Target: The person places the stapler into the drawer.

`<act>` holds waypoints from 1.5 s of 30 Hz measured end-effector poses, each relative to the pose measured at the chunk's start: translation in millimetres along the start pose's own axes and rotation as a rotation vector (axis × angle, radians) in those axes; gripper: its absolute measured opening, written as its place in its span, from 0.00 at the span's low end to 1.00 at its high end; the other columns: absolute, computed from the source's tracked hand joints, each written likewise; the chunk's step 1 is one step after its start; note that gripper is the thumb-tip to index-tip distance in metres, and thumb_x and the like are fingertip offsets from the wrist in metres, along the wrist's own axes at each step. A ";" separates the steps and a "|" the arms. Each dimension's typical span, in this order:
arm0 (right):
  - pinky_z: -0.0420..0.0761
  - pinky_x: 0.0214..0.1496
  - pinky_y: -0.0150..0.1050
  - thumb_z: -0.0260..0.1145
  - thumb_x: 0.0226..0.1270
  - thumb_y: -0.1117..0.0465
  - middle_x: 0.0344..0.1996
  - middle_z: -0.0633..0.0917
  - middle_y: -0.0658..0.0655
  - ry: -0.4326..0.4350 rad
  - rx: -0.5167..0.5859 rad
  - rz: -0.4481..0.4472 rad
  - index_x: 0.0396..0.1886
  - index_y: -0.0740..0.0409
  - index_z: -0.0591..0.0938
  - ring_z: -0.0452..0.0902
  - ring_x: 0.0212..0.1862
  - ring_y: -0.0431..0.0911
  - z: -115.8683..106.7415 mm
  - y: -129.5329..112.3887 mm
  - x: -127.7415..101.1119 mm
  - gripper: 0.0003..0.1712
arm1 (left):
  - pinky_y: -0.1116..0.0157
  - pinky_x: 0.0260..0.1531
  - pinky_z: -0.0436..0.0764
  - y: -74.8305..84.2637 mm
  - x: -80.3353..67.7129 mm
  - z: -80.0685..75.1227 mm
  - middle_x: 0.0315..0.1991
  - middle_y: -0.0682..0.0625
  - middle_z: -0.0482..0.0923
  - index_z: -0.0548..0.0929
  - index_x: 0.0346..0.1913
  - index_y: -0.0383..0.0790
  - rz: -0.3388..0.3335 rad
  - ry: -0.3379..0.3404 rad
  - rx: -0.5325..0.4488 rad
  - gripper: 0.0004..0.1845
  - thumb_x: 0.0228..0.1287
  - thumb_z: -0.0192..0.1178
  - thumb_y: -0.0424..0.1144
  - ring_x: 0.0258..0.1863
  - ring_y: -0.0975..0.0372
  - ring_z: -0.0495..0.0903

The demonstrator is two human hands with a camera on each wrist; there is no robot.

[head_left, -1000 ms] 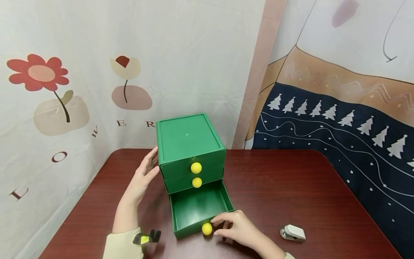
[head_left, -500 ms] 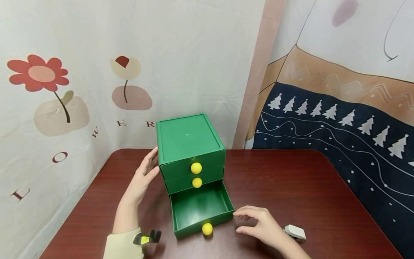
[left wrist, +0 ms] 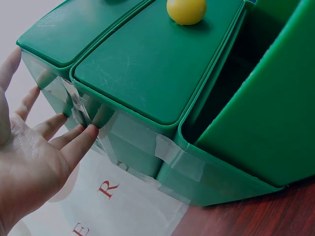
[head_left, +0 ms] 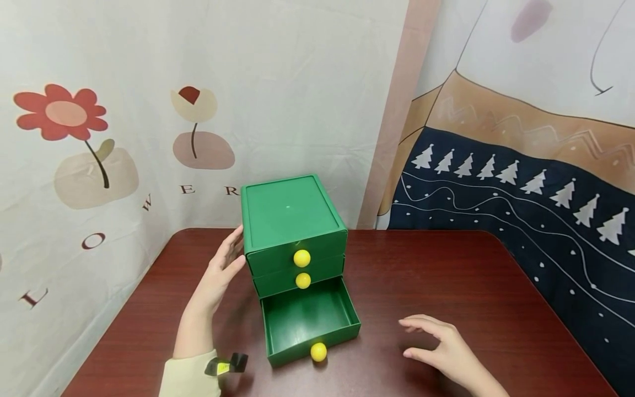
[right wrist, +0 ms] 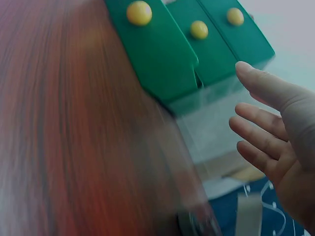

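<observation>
A green drawer cabinet [head_left: 292, 212] with yellow ball knobs stands on the table, its bottom drawer [head_left: 310, 314] pulled out with nothing visible inside. The upper two drawers are closed. Against the cabinet's left side rest the fingertips of my left hand [head_left: 215, 275], fingers extended; the left wrist view shows them touching the clear-taped side wall [left wrist: 133, 142]. My right hand [head_left: 446, 347] hovers over the table, right of the open drawer, holding nothing, thumb and fingers apart. A blurred white-and-dark stapler [right wrist: 248, 216] shows low in the right wrist view; my right hand hides it in the head view.
The dark red wooden table [head_left: 416, 275] extends on both sides of the cabinet. Behind it hangs a printed cloth [head_left: 297, 99] with flowers and letters, and a dark blue section with trees on the right. A black wrist strap piece [head_left: 228, 364] sits at my left sleeve.
My right hand has left the bottom drawer's yellow knob and moved right, over the stapler's place, covering it from the head view. The left hand and cabinet have stayed put.
</observation>
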State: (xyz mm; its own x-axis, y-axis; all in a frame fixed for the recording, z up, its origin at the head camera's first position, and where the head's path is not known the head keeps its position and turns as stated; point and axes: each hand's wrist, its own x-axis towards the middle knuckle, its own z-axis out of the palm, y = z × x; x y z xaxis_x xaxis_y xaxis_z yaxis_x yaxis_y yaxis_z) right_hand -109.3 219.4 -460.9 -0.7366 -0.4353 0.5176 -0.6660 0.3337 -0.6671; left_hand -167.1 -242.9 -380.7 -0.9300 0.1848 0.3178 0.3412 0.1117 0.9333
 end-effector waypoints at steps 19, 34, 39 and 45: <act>0.75 0.43 0.29 0.76 0.51 0.64 0.49 0.81 0.55 -0.083 -0.010 0.241 0.55 0.60 0.80 0.77 0.46 0.39 -51.0 24.5 -45.2 0.29 | 0.74 0.56 0.62 -1.3 0.4 -0.3 0.74 0.46 0.48 0.51 0.76 0.48 0.021 0.005 -0.016 0.31 0.75 0.45 0.33 0.71 0.48 0.47; 0.73 0.38 0.32 0.72 0.58 0.58 0.49 0.80 0.47 -0.247 0.022 0.384 0.59 0.55 0.78 0.73 0.41 0.37 -60.3 41.4 -59.0 0.27 | 0.74 0.57 0.62 -1.1 0.5 0.0 0.74 0.45 0.48 0.50 0.76 0.49 0.014 -0.001 -0.010 0.31 0.75 0.45 0.33 0.72 0.48 0.47; 0.74 0.39 0.32 0.71 0.59 0.62 0.44 0.81 0.47 -0.247 0.059 0.345 0.54 0.55 0.80 0.74 0.41 0.38 -58.4 41.7 -59.5 0.22 | 0.74 0.56 0.62 -1.8 0.6 0.2 0.74 0.45 0.48 0.51 0.76 0.48 0.017 -0.002 -0.016 0.31 0.75 0.46 0.33 0.71 0.47 0.47; 0.74 0.38 0.32 0.72 0.58 0.64 0.40 0.82 0.46 -0.211 0.042 0.293 0.50 0.54 0.81 0.75 0.39 0.38 -55.4 41.2 -59.3 0.19 | 0.73 0.57 0.61 -1.2 0.7 0.0 0.74 0.47 0.48 0.51 0.76 0.49 0.014 -0.004 -0.016 0.31 0.75 0.45 0.33 0.72 0.47 0.46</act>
State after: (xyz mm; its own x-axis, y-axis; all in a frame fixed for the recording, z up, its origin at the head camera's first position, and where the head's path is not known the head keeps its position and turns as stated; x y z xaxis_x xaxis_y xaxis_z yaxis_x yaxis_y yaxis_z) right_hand -99.5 305.2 -489.4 -0.8518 -0.4912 0.1820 -0.4216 0.4368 -0.7947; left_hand -168.1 -242.8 -381.6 -0.9245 0.1901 0.3305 0.3522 0.0938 0.9312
